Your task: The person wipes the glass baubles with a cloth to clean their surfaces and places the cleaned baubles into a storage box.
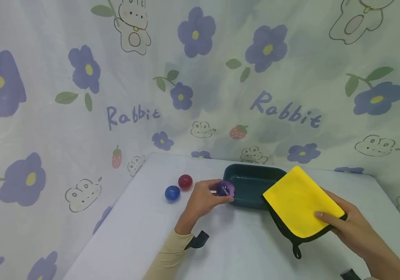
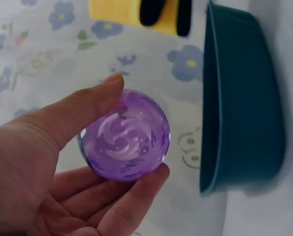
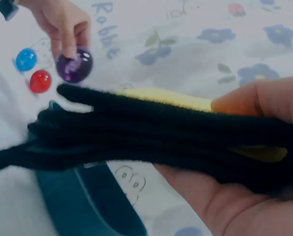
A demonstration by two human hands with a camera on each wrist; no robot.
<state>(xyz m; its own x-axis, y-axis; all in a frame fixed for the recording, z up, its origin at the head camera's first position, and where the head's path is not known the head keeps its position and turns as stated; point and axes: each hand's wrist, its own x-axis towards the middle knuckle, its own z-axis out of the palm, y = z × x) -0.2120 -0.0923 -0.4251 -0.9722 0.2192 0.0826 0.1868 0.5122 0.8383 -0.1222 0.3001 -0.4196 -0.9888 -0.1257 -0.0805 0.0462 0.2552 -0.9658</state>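
Observation:
My left hand (image 1: 204, 198) pinches a clear purple ball (image 2: 126, 135) between thumb and fingers, with white swirl markings showing on it. In the head view the ball overlaps the left end of a dark teal tray (image 1: 250, 181); the left wrist view shows a gap between ball and tray wall. A folded yellow cloth (image 1: 299, 204) with black edging and a hanging loop is gripped by my right hand (image 1: 352, 223), thumb on top and fingers beneath. The cloth is held over the tray's right end and hides that part of it.
To the left of my left hand, a red ball (image 1: 185, 182) and a blue ball (image 1: 172, 193) lie close together on the white table (image 1: 133, 233). Behind the table hangs a curtain (image 1: 217, 70) printed with flowers and rabbits. Each wrist wears a black strap mount.

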